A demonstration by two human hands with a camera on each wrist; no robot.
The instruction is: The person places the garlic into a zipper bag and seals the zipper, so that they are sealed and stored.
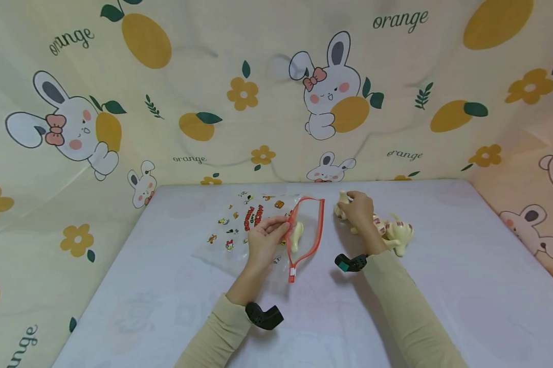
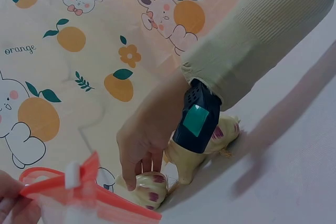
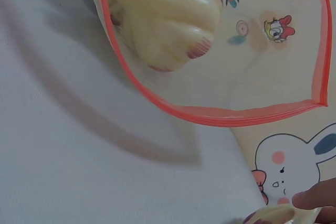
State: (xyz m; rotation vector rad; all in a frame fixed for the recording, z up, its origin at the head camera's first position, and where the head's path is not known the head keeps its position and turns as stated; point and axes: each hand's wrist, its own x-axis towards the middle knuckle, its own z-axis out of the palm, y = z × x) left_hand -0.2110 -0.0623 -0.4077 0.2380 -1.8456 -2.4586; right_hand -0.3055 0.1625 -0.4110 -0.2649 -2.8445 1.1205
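- Left hand (image 1: 263, 241): thumb and fingers pinch the red rim (image 3: 226, 121) of a clear, printed zip bag (image 1: 237, 217), which lies on the worktop (image 1: 138, 306) with its mouth parted towards the right.
- Right hand (image 1: 361, 210): fingertips grasp a garlic bulb (image 2: 151, 188) with purple-streaked skin, near the far edge of the worktop and outside the bag; whether it is lifted or resting cannot be told.
- Bagged bulb (image 1: 296, 236): lies just within the mouth of the bag.
- Loose bulbs (image 1: 400, 233): grouped on the worktop to the right of the bag, partly hidden by the right forearm.
- Step in hand, as judged: picking up a bulb for bagging while the other hand keeps the opening wide.
- Next move, as judged: it calls for carrying the grasped bulb leftward through the mouth, clear of the slider (image 1: 292, 274), with the rim held steady and the bagged bulb kept from rolling out.
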